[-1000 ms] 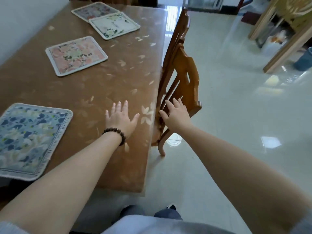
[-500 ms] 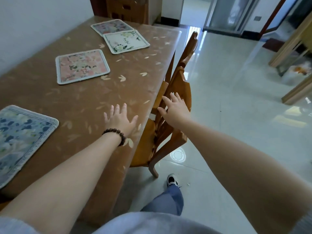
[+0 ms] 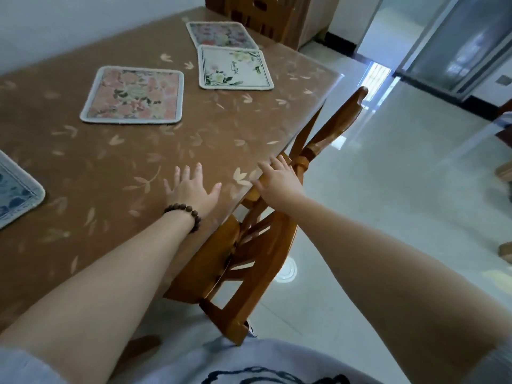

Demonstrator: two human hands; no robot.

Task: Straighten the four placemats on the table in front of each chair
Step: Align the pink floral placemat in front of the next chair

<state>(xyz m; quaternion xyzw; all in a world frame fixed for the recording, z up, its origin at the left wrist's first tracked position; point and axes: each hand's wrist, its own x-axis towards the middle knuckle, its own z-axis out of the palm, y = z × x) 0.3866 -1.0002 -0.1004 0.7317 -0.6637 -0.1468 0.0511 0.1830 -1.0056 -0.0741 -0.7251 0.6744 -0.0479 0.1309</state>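
HEAD | left hand [image 3: 191,188] flat, fingers spread, holds nothing, near table [image 3: 116,167] right edge | right hand [image 3: 279,180] resting on chair [image 3: 249,253] top rail, wrap unclear | placemats: pink [image 3: 133,95], white [image 3: 234,66], far [image 3: 220,34], blue [image 3: 13,189] left edge; all skewed, none straightened | chair crowds right edge
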